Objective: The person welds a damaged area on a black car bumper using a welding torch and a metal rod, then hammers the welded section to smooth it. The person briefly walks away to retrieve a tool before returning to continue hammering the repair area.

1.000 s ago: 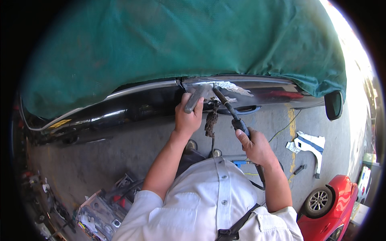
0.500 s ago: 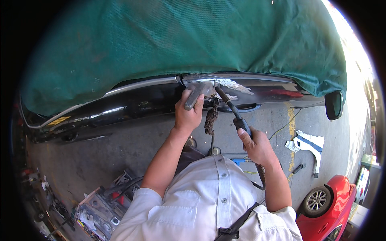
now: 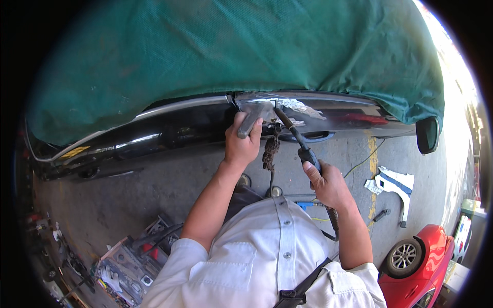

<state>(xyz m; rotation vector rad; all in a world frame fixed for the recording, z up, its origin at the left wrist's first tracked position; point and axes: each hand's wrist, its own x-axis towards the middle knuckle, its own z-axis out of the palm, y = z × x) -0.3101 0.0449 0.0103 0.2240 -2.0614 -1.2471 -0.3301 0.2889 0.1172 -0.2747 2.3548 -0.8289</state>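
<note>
A green cover [image 3: 231, 51] draped over the upper part of a black car [image 3: 174, 123], its lower edge hanging just above the bare-metal patch [image 3: 303, 109] on the car's side; a side mirror [image 3: 427, 134] stuck out at the right end, and a door handle [image 3: 319, 137] sat below and to the right of the patch; a rough brown clump [image 3: 270, 151] hung between the two hands, below the patch, near the line of the tool; on the grey floor [image 3: 174, 192] to the right lay a white panel [image 3: 398, 185] with a dark band, beside a yellow line [image 3: 373, 149]; a red car [image 3: 436, 254] stood at the lower right, and a cluttered tray [image 3: 110, 251] was at the lower left; the left hand [image 3: 242, 142] was clamped on a grey metal bar [image 3: 250, 124], the thumb on its near side and the other fingers partly hidden; the bar slanted up and away from that hand, its far end over the left part of the patch; the right hand [image 3: 329, 186] was closed around the black handle of a torch-like tool [image 3: 295, 134], which reached up and left from it; the tool's tip was at the patch, just right of the bar, though whether it touched the metal could not be told; a dark hose [image 3: 333, 220] ran down from below the right hand.
</note>
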